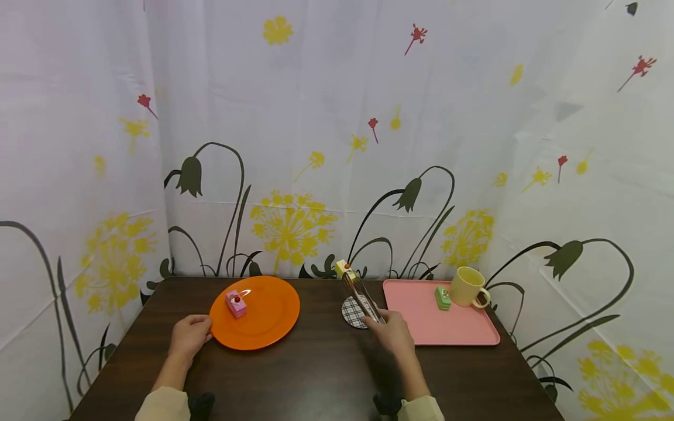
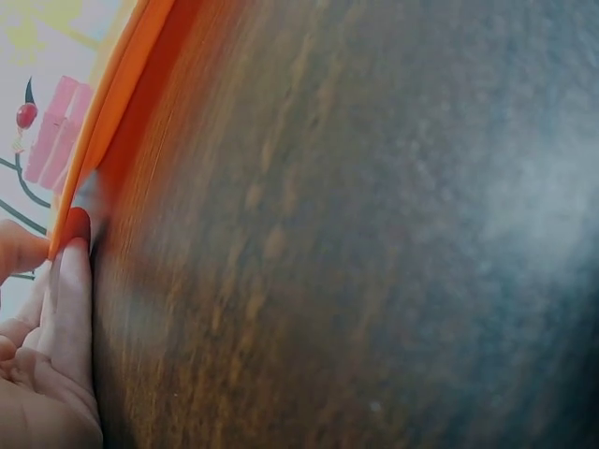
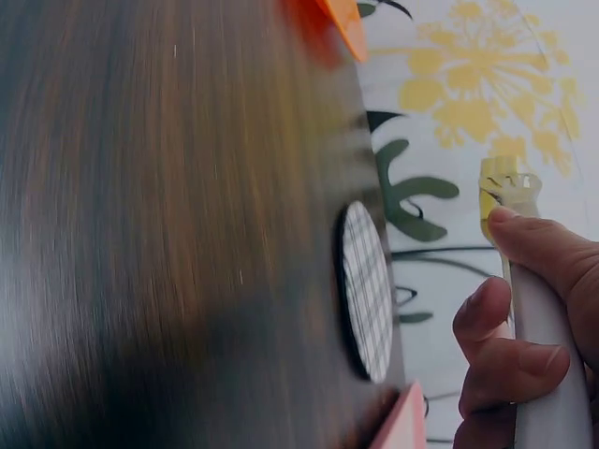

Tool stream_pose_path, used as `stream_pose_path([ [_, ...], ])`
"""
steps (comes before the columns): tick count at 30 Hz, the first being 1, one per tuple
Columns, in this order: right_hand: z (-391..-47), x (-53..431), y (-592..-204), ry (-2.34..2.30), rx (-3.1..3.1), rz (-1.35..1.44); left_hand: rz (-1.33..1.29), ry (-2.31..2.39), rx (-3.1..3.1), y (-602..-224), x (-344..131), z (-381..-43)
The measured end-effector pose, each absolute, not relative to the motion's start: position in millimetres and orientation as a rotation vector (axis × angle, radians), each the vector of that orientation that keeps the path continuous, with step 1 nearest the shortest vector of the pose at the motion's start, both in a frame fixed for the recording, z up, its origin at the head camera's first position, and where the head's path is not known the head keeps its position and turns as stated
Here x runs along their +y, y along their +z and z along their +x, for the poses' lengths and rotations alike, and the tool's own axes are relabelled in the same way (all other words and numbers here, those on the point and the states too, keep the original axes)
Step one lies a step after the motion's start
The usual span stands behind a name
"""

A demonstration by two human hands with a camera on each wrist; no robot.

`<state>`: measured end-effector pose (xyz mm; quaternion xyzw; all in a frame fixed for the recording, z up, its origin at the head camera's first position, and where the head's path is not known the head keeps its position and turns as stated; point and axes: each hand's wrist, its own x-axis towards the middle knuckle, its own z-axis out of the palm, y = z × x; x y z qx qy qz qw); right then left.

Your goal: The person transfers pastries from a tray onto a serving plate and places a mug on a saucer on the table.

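My left hand (image 1: 191, 334) pinches the near-left rim of an orange plate (image 1: 268, 327), thumb above and fingers beneath in the left wrist view. On that plate sits a pink toy cake piece (image 1: 236, 304) with a red berry on top. With my right hand (image 1: 392, 332) I grip metal tongs (image 1: 363, 295). Their tips clasp a yellow toy cake piece (image 1: 344, 270), raised above the table near a round checked coaster (image 1: 354, 312). In the right wrist view, the yellow cake piece (image 3: 504, 182) shows partly beyond my thumb.
To the right lies a pink tray (image 1: 437, 330) bearing a green toy cake piece (image 1: 442, 298) and a yellow mug (image 1: 466, 286). The dark wooden table (image 1: 295, 386) reaches back to a flower-printed curtain (image 1: 316, 117), which also hangs along both sides.
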<state>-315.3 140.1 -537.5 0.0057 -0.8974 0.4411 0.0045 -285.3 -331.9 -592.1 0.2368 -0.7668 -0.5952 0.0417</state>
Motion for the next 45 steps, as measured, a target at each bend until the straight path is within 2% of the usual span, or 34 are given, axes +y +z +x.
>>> stream_pose_path([
  [13,-315,86,-546,1.190,-2.916,-0.015,0.733,-1.787,-2.361,-592,-331,-285],
  [25,-307,29,-547,1.193,-2.998,0.165,0.718,-1.750,-2.372,-587,-328,-278],
  [45,-305,-23,-554,1.017,-3.151,0.209,0.715,-1.758,-2.348,-588,-326,-277],
])
